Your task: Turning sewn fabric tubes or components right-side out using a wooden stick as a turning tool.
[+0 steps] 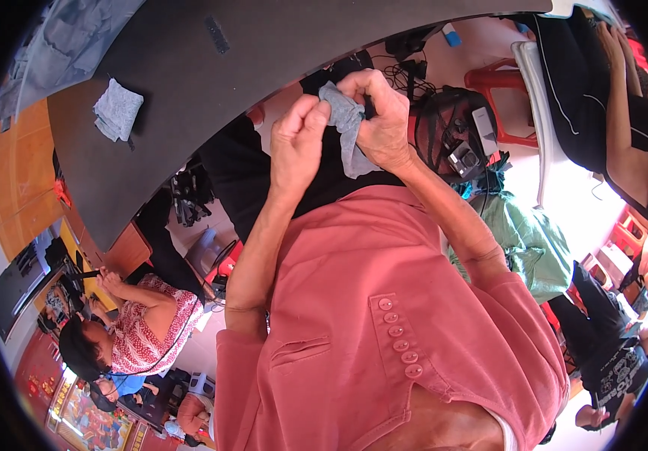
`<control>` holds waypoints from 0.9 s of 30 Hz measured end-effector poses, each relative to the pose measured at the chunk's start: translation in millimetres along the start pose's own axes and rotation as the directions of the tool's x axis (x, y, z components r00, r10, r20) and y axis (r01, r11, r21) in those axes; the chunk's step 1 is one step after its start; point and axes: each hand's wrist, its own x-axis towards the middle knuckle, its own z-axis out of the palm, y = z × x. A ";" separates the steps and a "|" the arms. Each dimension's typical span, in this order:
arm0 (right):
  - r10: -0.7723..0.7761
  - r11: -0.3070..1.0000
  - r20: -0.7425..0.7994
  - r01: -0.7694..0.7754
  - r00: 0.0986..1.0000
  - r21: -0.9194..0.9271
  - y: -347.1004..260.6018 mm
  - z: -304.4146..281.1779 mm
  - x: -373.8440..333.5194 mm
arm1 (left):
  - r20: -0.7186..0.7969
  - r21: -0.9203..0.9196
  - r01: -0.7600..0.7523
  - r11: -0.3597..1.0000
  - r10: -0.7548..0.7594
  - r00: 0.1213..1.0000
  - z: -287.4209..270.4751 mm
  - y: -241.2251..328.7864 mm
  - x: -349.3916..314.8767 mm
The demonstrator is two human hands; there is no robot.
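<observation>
A small, soft grey-blue cloth (351, 146) is bunched between my two hands, above my lap and just off the edge of the dark table (188, 90). My left hand (298, 139) pinches its left side between thumb and fingers. My right hand (384, 124) curls round the upper right part, fingers bent into the folds. The lower end hangs loose beside my right palm. What kind of garment it is cannot be made out. A folded cloth (118, 110) of similar grey lies on the table to the left.
Grey fabric (75, 45) is heaped at the table's far left. To my right are a red stool (495, 90), a black bag (444, 120) with small devices on it, and a green sack (531, 240). Other people sit at the left (151, 323) and right (587, 98).
</observation>
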 end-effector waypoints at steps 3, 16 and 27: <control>-0.005 1.000 0.001 0.005 1.000 -0.013 -1.4 0.5 -1.1 | 0.036 0.261 -0.306 0.916 0.308 0.951 1.5 -1.6 0.7; -0.026 0.998 -0.006 0.027 1.000 0.053 5.0 2.9 -6.2 | 0.092 0.275 -0.310 0.910 0.296 0.951 -4.9 2.5 -1.0; 0.082 0.997 0.101 -0.082 0.992 0.001 -3.4 -0.6 -1.8 | 0.041 0.223 -0.126 0.967 0.119 0.992 -15.9 -2.8 7.4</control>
